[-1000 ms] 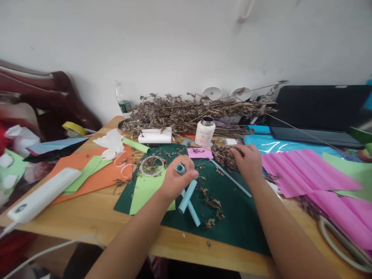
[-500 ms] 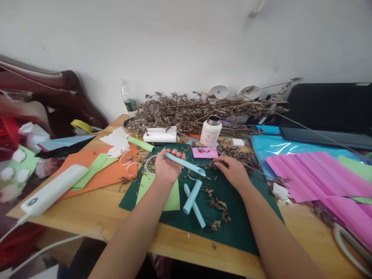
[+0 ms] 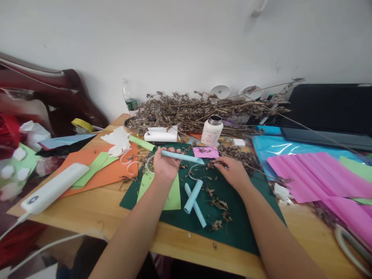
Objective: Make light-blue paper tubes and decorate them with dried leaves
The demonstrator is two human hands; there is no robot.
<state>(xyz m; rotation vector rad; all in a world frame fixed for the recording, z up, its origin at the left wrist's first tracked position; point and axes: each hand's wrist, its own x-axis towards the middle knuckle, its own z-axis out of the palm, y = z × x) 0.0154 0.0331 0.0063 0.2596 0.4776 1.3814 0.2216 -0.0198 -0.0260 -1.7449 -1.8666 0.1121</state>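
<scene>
A light blue paper tube (image 3: 186,157) lies across the upturned palm of my left hand (image 3: 166,164), with the fingers curled around its far side. Its open end points right, above the dark green cutting mat (image 3: 241,217). My right hand (image 3: 235,173) has its thumb and fingertips together at a clump of dried leaves (image 3: 211,164). Nearer to me, two more light blue paper tubes (image 3: 193,197) rest crossed on the mat. Crumbled dried leaves (image 3: 221,204) lie to their right. Under my left wrist is a light green paper sheet (image 3: 174,193).
A white bottle (image 3: 212,131) stands uncapped behind the mat, with a heap of dried plant stems (image 3: 180,106) beyond it. Pink crepe paper (image 3: 316,174) spreads at right. To the left are orange paper (image 3: 116,170) and a white power bank (image 3: 55,188).
The blue tube in my left hand has turned closer to level, its right end higher and slightly further left. My right hand has barely moved, staying at the dried leaves.
</scene>
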